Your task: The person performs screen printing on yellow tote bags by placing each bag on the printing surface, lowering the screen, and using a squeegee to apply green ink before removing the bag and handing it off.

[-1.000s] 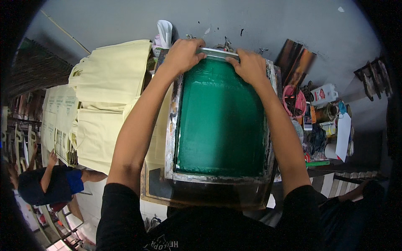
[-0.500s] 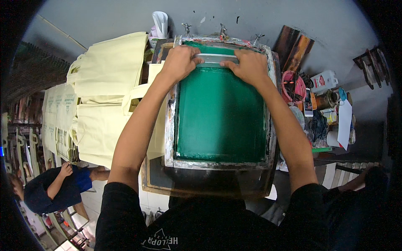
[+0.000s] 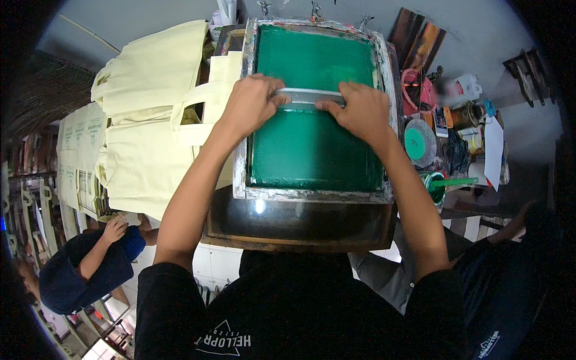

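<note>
A screen-printing squeegee [image 3: 309, 96] with a pale metal holder lies crosswise on a green mesh screen [image 3: 315, 153]. My left hand [image 3: 253, 102] grips its left end and my right hand [image 3: 364, 111] its right end, thumbs on the near side, fingers over the far side. The blade meets the mesh somewhat beyond the middle of the screen. Around the mesh runs a paint-stained frame [image 3: 300, 195], resting over a dark board [image 3: 300, 223]. What lies beneath the screen is hidden.
Cream tote bags [image 3: 159, 72] lie stacked on the left. Metal clamps [image 3: 316, 11] stand behind the frame. At right are a pink bucket [image 3: 416, 90], a tub of green ink [image 3: 417, 144], and a green-smeared pot [image 3: 436, 186]. One person [image 3: 90, 264] is at far left; another [image 3: 504, 282] sits at right.
My two hands have drawn the squeegee toward me, from near the screen's far edge closer to its middle. The whole view has shifted, bringing the ink tub and pot out at right.
</note>
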A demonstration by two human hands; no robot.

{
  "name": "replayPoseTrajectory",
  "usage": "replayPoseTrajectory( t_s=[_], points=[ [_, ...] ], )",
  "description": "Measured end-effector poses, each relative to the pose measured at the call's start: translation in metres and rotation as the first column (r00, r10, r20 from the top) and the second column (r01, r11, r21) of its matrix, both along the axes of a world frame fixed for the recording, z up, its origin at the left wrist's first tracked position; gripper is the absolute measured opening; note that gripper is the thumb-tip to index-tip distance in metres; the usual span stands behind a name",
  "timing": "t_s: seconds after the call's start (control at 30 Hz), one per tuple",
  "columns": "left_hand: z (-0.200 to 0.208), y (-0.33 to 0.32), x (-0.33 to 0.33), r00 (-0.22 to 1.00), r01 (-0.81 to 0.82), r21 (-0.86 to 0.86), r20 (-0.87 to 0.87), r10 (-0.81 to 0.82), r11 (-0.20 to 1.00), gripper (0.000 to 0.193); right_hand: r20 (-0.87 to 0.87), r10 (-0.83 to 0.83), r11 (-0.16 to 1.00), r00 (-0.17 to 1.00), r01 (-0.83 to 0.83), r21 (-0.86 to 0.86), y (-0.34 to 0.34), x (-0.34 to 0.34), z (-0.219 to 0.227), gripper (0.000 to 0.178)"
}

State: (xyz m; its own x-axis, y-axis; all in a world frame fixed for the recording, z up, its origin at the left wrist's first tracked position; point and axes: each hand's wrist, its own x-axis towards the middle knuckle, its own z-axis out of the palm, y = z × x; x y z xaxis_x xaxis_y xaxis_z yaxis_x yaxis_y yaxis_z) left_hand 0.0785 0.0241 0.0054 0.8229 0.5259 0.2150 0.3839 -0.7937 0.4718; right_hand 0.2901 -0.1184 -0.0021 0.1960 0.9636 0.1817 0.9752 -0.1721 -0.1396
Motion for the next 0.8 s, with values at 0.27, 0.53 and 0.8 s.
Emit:
replayPoseTrajectory(
  t_s=[0.27, 0.53, 0.8],
  points=[
    [0.004, -0.084, -0.057, 1.000, 0.023, -0.076, -0.013, -0.024, 0.997, 0.013, -0.060, 0.040, 0.998, 0.997, -0.037, 0.057, -0.085, -0.054, -0.007, 0.055],
    [-0.017, -0.131, -0.108, 0.991, 0.069, 0.036, 0.113, -0.072, 0.997, 0.051, 0.112, 0.061, 0.971, 0.992, -0.085, 0.222, -0.138, -0.093, -0.025, 0.027],
    [-0.033, -0.131, -0.137, 0.930, -0.135, 0.226, 0.364, 0.045, 0.965, 0.124, -0.067, 0.160, 0.858, 0.985, -0.105, 0.503, -0.148, -0.085, 0.015, 0.027]
  ],
)
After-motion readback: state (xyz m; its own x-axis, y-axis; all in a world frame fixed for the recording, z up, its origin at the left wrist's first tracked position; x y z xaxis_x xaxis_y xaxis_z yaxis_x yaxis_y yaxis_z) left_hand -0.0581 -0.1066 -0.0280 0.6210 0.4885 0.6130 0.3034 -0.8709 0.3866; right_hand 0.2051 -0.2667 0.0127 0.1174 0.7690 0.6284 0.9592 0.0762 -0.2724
